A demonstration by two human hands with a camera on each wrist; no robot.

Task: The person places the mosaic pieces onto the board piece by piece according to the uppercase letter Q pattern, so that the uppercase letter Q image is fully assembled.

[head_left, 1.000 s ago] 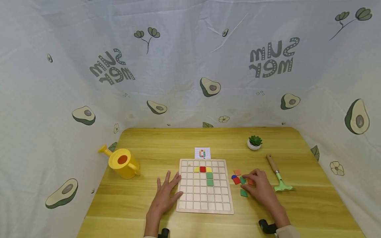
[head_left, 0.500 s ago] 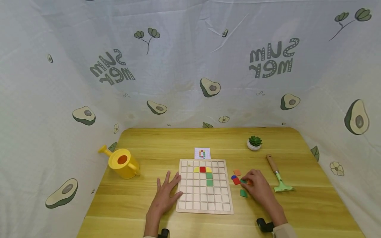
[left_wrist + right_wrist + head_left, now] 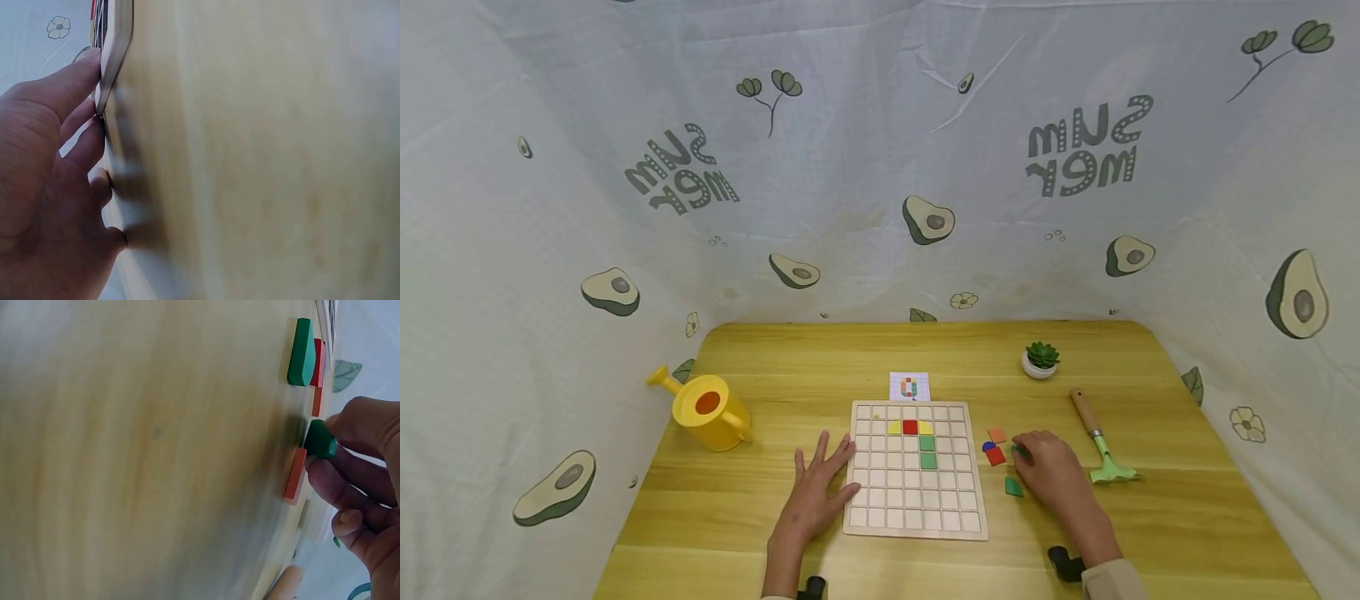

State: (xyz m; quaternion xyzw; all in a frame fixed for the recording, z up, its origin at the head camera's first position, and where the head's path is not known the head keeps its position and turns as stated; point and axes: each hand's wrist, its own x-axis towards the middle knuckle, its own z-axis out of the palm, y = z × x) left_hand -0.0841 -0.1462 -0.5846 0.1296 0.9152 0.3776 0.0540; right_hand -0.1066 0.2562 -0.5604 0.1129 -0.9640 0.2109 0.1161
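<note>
Right of centre low in the frame, the right hand (image 3: 1054, 471) has a green tile (image 3: 320, 439) pinched between thumb and fingers! It's smooth and flat-sided, its broad face tilted toward the right wrist camera, just beside an orange tile (image 3: 295, 476); the thumb covers part of it, so its long axis can't be told. Over at lower centre, the left hand (image 3: 811, 492) lies with fingers spread, thumb and index finger touching the left edge of the pale wooden grid board (image 3: 895, 500). That board's sides run up the frame, closing in slightly toward the top.

Up in its second row, a red square (image 3: 910, 427) sits between two slant-edged yellow pieces (image 3: 926, 428), and a pair of green squares (image 3: 928, 452) drops below the right-hand one. Look right of the board: a loose green tile with a clipped corner (image 3: 1013, 487), a red tile (image 3: 996, 456) and a rounded blue piece (image 3: 988, 447) lie on the wood-grained table (image 3: 820, 358). At left, a glossy yellow watering can (image 3: 711, 412) points its spout upper left.
</note>
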